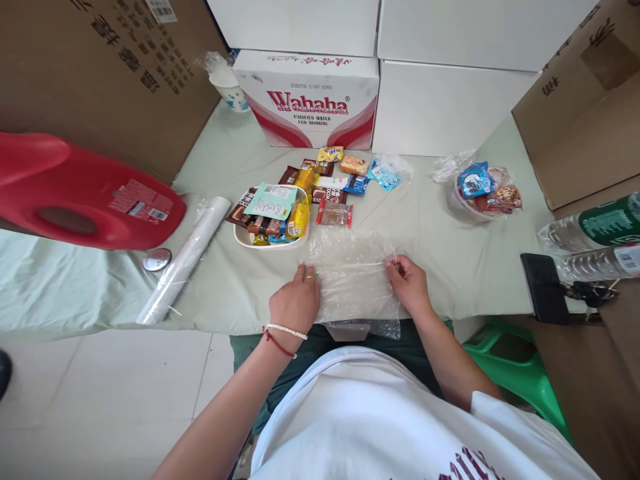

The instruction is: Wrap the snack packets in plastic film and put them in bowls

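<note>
A sheet of clear plastic film (357, 277) lies spread on the table in front of me, its near end hanging over the table edge. My right hand (409, 283) pinches the film's right edge between thumb and fingers. At the left edge, my left hand (296, 295) is closed on the film, fingertips pointing away from me and thumb hidden. Just beyond the left hand stands a white bowl (273, 245) heaped with wrapped snacks and a light green packet (270, 201). Several more snacks, among them a red-brown packet (334, 214), lie beyond the film.
A plastic film roll (185, 260), a round lid (157, 259) and a red jug (85, 193) are on the left. To the right are a snack tub (470, 208), bottles (600, 223) and a black phone (544, 287). Boxes (307, 100) line the back; a green stool (520, 367) stands below.
</note>
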Motion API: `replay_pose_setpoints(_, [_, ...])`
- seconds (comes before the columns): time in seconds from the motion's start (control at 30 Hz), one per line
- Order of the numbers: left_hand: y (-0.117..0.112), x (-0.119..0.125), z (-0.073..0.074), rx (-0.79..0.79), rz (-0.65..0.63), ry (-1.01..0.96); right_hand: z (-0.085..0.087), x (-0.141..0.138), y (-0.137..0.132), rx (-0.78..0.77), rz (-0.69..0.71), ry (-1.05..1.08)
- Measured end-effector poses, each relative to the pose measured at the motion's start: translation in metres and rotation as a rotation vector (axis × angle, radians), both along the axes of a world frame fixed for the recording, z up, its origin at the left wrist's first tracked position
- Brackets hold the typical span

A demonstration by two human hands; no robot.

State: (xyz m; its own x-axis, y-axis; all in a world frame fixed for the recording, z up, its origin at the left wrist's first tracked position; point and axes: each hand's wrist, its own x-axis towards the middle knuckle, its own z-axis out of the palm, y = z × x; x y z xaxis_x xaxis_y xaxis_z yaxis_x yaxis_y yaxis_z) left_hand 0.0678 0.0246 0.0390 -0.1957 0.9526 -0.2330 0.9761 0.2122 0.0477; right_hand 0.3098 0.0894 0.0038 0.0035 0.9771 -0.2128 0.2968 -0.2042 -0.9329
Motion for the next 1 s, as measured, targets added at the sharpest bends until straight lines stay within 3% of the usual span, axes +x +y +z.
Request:
replay_pose_setpoints(0.23, [0.000,-0.005,-0.007,0.204,-0.169,0.054,-0.005,0.021,0.014,0.090,0.026,-0.198])
replay_pose_setpoints(0.53, [-0.002,-0.006,-0.023,0.393,-0.087,-0.099,-0.002,0.035,0.022,0.035,0.011,-0.236])
replay_pose_setpoints(0.7, [-0.003,-0.011,-0.042,0.483,-0.171,-0.183,0.002,0.057,0.026,0.076,-0.037,-0.504])
replay_pose_setpoints(0.8, [-0.002,-0.016,-0.046,0.444,-0.275,-0.208,0.012,0.070,0.040,0.147,-0.121,-0.693])
replay_pose_setpoints(0.87, [0.000,-0.017,-0.046,0.411,-0.299,-0.223,0.024,0.066,0.055,0.209,-0.126,-0.711])
replay_pose_setpoints(1.0, [0.005,-0.019,-0.043,0.362,-0.281,-0.254,0.053,0.018,0.097,0.361,0.083,-0.624])
